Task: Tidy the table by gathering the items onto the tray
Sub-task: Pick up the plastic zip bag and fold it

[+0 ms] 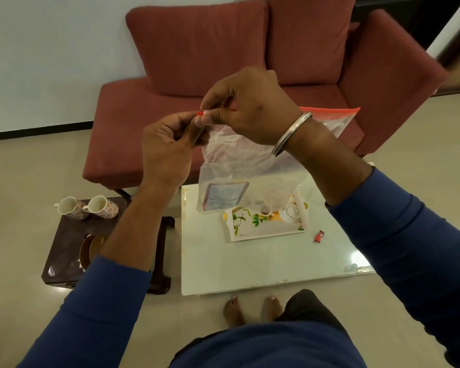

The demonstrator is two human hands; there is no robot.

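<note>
Left grip point(170, 144): pinching the red zip end of the clear bag point(247, 166).
Right grip point(250, 107): fingers curled on the same zip strip.
Bag: hanging above the tray point(266, 229).
Tray: on white bench point(250, 261).

Red cushioned sofa point(223, 88) against white wall point(51, 49) with dark skirting, glossy beige tiled floor point(24, 181), white glossy desk point(263, 261), dark side table point(64, 248) left.
</note>
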